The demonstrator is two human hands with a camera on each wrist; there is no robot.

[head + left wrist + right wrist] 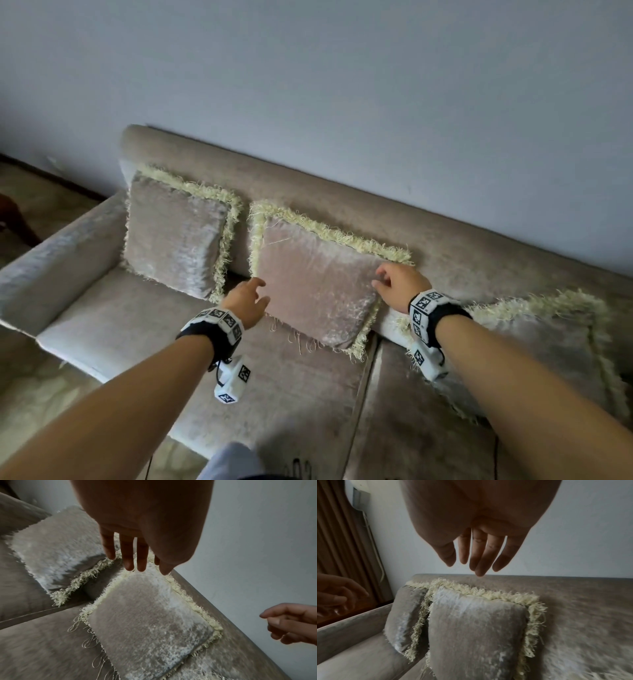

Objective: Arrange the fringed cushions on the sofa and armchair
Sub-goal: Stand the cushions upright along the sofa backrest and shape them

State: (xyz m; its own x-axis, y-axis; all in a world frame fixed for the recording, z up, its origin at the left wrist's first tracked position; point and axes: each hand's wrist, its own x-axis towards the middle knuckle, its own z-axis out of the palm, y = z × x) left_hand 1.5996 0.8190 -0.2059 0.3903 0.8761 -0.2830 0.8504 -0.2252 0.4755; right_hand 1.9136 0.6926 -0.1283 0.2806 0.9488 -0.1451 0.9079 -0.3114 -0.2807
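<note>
Three beige velvet cushions with pale yellow fringe are on the sofa (pixel 102 329). The left cushion (pixel 174 236) leans upright in the corner by the armrest. The middle cushion (pixel 318 284) leans against the backrest. My left hand (pixel 248 298) hovers open at its left edge and my right hand (pixel 399 284) hovers open at its right edge; neither grips it. The wrist views show the fingers (pixel 128 553) of the left hand and the fingers (pixel 479 555) of the right hand loose, clear of the middle cushion (pixel 147 623) (pixel 476 635). A third cushion (pixel 548 346) lies flatter on the right seat, partly behind my right forearm.
The sofa's backrest (pixel 342 205) stands against a plain grey wall (pixel 342 85). Its armrest (pixel 58 250) closes off the left side. A brown curtain (pixel 342 540) hangs beyond that end. Patterned floor (pixel 41 404) lies in front, with a dark wooden piece (pixel 13 219) at far left.
</note>
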